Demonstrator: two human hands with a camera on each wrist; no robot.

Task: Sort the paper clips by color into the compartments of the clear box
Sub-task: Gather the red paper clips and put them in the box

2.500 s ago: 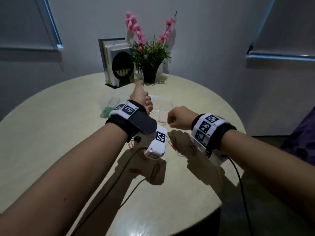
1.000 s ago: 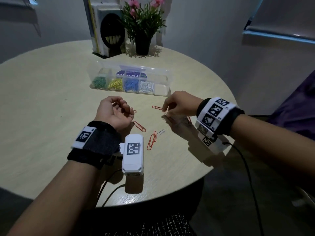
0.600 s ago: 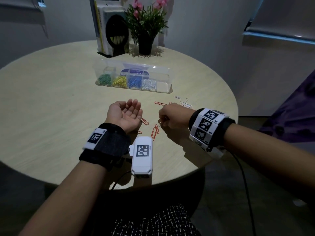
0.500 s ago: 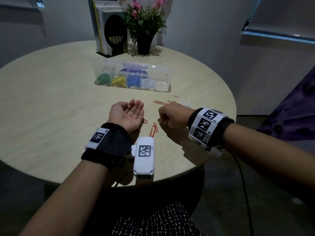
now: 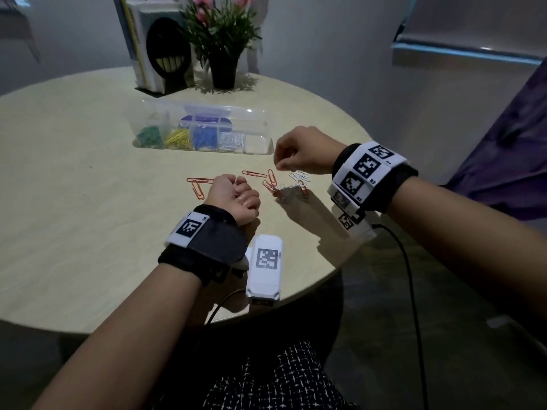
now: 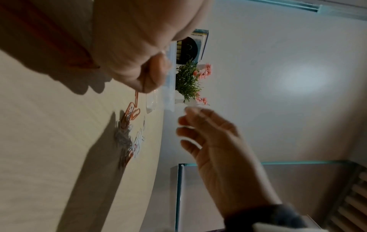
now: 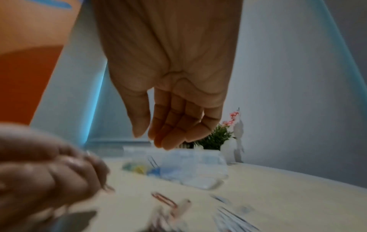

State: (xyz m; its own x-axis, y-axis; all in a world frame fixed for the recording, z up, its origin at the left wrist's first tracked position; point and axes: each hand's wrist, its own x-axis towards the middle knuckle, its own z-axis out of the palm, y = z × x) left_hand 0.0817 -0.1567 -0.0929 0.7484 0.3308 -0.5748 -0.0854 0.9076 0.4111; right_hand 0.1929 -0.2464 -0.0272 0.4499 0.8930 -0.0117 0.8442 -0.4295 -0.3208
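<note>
The clear box (image 5: 255,119) stands open at the back of the table, with green (image 5: 149,138), yellow (image 5: 177,138), blue (image 5: 204,139) and white clips (image 5: 232,142) in separate compartments; the rightmost one looks empty. Loose red clips (image 5: 199,182) and white clips (image 5: 299,175) lie in front of it. My left hand (image 5: 236,199) is a closed fist near the table, and a red clip end (image 7: 108,187) pokes out of it. My right hand (image 5: 291,159) hovers above the loose pile, fingers (image 7: 168,135) hanging loosely with nothing visible in them.
A potted plant (image 5: 222,39) and a stand of books (image 5: 154,45) sit behind the box. The round table (image 5: 88,217) ends just under my wrists. A purple cloth (image 5: 509,137) is off to the right.
My left hand has gone from an open, upturned palm to a closed fist. My right hand has lifted off the table and moved away toward the white clips.
</note>
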